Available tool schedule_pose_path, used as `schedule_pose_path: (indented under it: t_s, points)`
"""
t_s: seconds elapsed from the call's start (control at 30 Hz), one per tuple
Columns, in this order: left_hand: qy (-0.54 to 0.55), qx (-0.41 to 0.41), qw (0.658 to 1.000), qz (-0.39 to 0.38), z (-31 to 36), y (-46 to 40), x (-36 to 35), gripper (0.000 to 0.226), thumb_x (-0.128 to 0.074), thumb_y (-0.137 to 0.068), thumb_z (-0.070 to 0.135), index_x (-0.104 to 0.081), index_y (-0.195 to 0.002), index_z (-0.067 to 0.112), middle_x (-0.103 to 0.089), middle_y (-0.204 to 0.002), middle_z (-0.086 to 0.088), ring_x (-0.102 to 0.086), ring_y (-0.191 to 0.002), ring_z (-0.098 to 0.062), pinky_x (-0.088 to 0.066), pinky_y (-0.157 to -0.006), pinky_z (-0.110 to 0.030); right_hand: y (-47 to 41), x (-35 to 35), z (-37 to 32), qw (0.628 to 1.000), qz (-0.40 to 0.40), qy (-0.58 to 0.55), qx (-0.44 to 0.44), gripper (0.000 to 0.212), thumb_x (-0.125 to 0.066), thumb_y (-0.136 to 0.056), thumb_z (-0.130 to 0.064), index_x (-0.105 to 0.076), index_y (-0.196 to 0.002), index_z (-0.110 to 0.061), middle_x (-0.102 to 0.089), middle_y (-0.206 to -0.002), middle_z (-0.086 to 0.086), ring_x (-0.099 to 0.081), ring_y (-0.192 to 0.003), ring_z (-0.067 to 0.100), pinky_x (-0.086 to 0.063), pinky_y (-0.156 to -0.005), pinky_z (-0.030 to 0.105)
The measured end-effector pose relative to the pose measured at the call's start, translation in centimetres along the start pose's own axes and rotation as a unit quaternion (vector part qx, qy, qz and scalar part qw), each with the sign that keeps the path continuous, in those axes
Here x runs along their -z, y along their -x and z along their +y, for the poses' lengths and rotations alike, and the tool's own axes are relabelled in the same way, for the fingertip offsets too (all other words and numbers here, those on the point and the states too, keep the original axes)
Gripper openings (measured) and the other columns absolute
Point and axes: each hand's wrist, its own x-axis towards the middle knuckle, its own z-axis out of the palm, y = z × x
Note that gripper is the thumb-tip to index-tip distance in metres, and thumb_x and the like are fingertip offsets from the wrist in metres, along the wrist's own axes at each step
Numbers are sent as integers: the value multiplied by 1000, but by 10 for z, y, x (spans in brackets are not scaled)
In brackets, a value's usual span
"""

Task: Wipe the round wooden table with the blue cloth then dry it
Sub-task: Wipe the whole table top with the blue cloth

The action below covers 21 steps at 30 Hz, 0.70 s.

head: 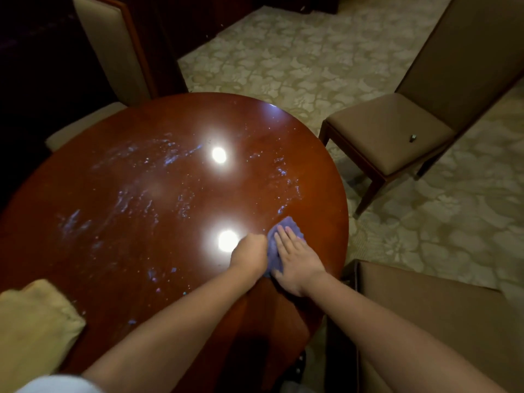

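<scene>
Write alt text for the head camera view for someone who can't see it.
Two bare hands work a blue cloth near the right edge of a round wooden table: the right hand lies flat on it, the left hand is curled beside it. Wet streaks cross the tabletop, and a yellow cloth lies at its near left.

Your arms: both bare from wrist to past the elbow, no watch or bracelet to see | your left hand [249, 252] and right hand [297, 260]: no gloves, no rings showing, short plain nails | your clothing: pale light-blue short sleeve [56, 384] at the left upper arm, bottom edge
</scene>
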Motion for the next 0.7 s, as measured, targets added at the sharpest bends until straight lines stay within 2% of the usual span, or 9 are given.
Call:
schedule_pose_path:
  t_s: [0.1,0.17,0.3,0.4,0.47,0.53,0.57,0.63,0.7]
  points:
    - [-68,-67,994,-45,0,24,-18,23,-57,-88,9,-65,-109,4,-67,-109,-14,-64,-103,-30,-50,-88,-35,32,-21,-10,1000,-2,-1,15,91,14,-70,-62,24,-142,-8,26,-155,12,22,-144,24,10,-119,37]
    - [-66,-58,996,-32,-4,24,-18,24,-48,-92,7,-65,-109,4,-67,-109,-14,-63,-103,-31,-49,-88,-35,27,-22,-14,1000,0,5,4,89,17,-68,-60,26,-139,-6,31,-150,11,23,-144,25,10,-119,38]
    - [-7,14,1000,3,-20,2,2,18,-55,-90,10,-66,-103,4,-66,-105,-15,-64,-100,-32,-49,-83,-35,-13,-4,-22,1000,16,1,-17,80,-13,-96,-58,17,-148,-5,24,-156,10,23,-144,23,12,-116,35]
    - [36,47,998,-1,-27,7,8,20,-51,-95,14,-65,-103,3,-65,-106,-18,-63,-101,-34,-49,-83,-36,-6,-3,-33,1000,15,-11,-22,80,-23,-99,-53,12,-150,-3,21,-157,11,19,-145,24,14,-115,33]
    - [33,48,998,-18,-30,27,0,25,-48,-97,19,-66,-105,4,-66,-107,-18,-62,-103,-33,-48,-85,-34,16,-17,-45,996,83,-26,-1,82,-29,-94,-55,-15,-149,4,-6,-158,17,-5,-148,26,15,-115,31]
    - [25,38,999,-24,-33,47,-10,22,-50,-95,18,-67,-104,6,-67,-106,-16,-63,-105,-31,-48,-84,-33,29,-31,-52,997,63,-52,12,84,-35,-80,-59,-53,-131,4,-47,-142,18,-32,-138,27,4,-117,32]
    - [15,37,999,-27,-33,51,-13,21,-50,-94,15,-67,-105,7,-67,-107,-15,-63,-105,-30,-48,-84,-33,29,-33,-54,997,39,-65,10,84,-36,-76,-61,-59,-126,2,-53,-136,17,-36,-135,27,-2,-116,33]
    - [-7,46,999,-20,-35,44,-9,23,-46,-95,9,-65,-109,8,-65,-111,-13,-62,-107,-29,-48,-86,-32,18,-27,-54,997,37,-61,9,85,-34,-80,-62,-52,-132,3,-41,-145,16,-38,-137,29,-5,-114,33]
    - [-4,66,998,0,-36,28,1,26,-43,-96,7,-63,-112,6,-64,-114,-14,-61,-108,-30,-48,-88,-32,-4,-13,-50,998,53,-35,17,86,-29,-93,-60,-13,-150,2,3,-157,11,-6,-148,26,9,-116,32]
